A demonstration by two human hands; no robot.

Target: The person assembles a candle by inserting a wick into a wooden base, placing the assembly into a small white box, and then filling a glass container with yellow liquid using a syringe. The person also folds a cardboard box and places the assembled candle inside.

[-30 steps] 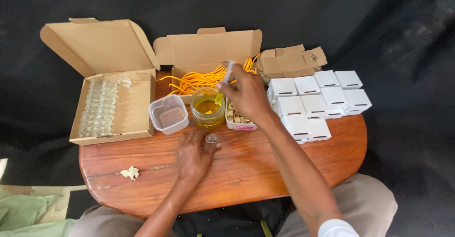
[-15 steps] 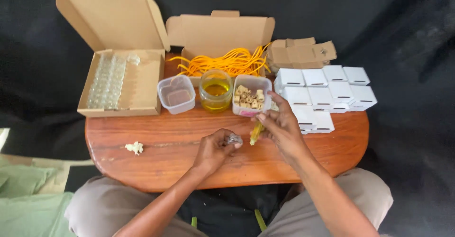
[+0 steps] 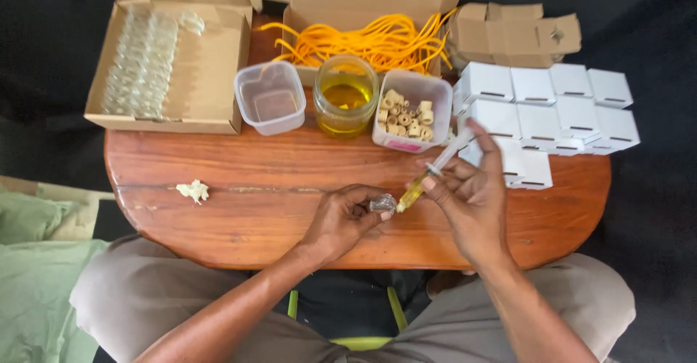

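Head view: the left hand (image 3: 341, 221) pinches a small vial (image 3: 382, 204) at table (image 3: 239, 189) centre, fingers curled around it. The right hand (image 3: 472, 196), at 3 o'clock of it, grips a syringe (image 3: 432, 173) of yellow liquid, tip at the vial's mouth. A shaky tip or a hard push could likely spill liquid onto the wood. The jar (image 3: 345, 96) stands at 12 o'clock.

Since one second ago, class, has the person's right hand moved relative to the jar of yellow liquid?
Yes. The right hand, holding a syringe, has moved from behind the jar of yellow liquid towards the person, near the left hand.
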